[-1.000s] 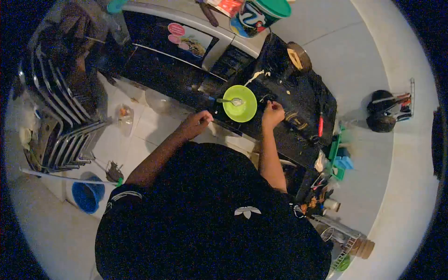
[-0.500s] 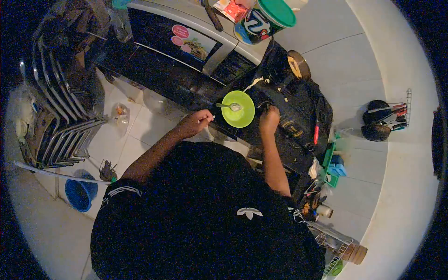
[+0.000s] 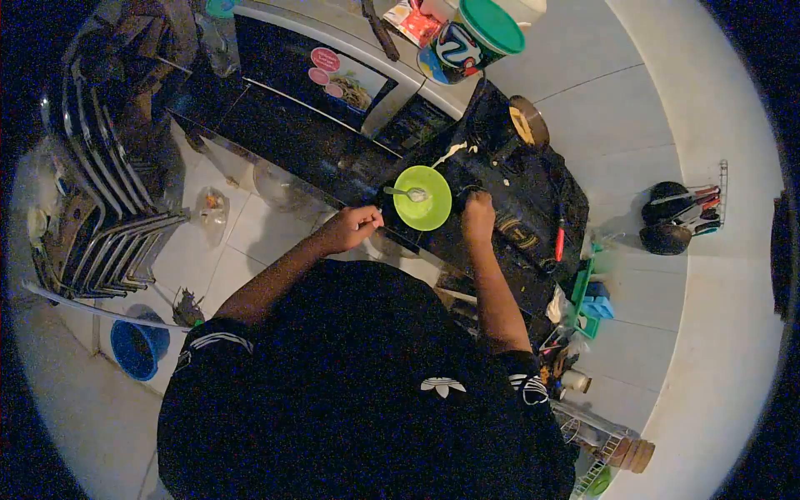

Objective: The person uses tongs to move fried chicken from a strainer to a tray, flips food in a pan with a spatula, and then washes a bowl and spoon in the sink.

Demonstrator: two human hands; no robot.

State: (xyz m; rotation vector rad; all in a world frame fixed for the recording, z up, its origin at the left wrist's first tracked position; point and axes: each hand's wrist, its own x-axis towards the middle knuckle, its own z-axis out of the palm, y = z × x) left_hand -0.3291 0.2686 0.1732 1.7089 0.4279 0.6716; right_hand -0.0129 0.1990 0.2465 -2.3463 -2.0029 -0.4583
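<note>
Near centre, a round lime-green plastic-looking bowl (image 3: 428,217) is seeming light, rim-grippable; left hand (image 3: 352,228) and right hand (image 3: 477,220) are flanking it, curled, holdings unclear.

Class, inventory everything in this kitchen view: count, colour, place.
Bowl: 1, lime green, on counter
Spoon: 1, metallic, in bowl
Appliance: 1, black, silver, beyond bowl
Tub: 1, green-lidded, atop appliance
Utensil: 1, red-handled, counter's right side
Hanging cookware: several, mostly black, right wall
Bin: 1, blue, floor at left
Stacked chairs: count unclear, metallic, left
Smaller clutter: uncountable, mixed, right
Shirt: 1, black, torso
Left hand: 1, bare, left of bowl
Right hand: 1, bare, right of bowl
</note>
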